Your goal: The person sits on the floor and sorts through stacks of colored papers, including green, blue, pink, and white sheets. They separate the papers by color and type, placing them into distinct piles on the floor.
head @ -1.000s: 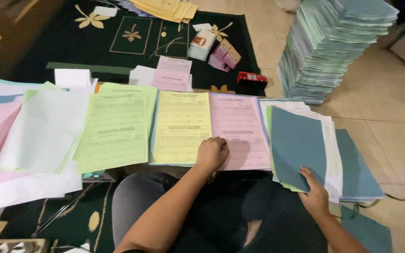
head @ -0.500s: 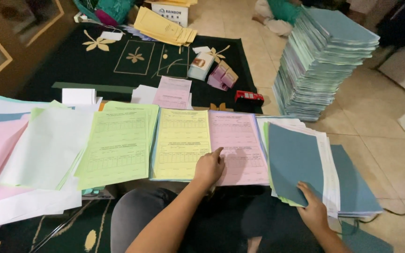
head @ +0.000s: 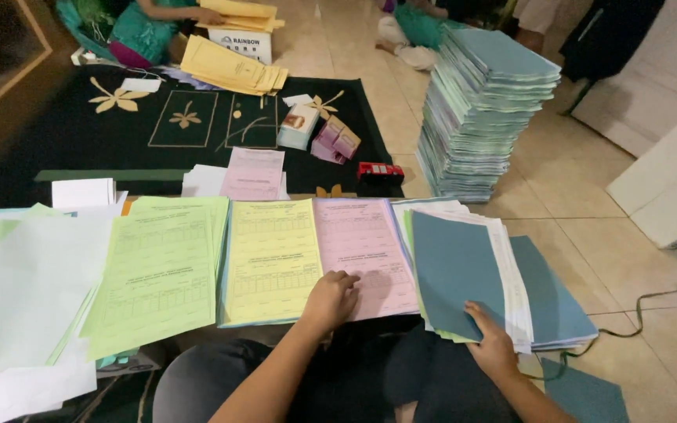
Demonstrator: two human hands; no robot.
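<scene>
Pink form sheet (head: 362,251) at centre of paper row; left hand (head: 329,299) rests on its lower edge, fingers curled, pinching nothing. Right of pink: blue-grey cover sheet (head: 452,274), right hand (head: 492,346) gripping its bottom edge. Left of pink: yellow form (head: 272,258), then green form (head: 158,274). Beyond, tall paper stack (head: 483,110).

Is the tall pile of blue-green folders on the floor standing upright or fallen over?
Upright: the folder pile stands as one stack on the tiled floor, only slightly uneven.

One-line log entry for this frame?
left hand: on pink form | right hand: on blue sheet | yellow form: beside pink
</scene>
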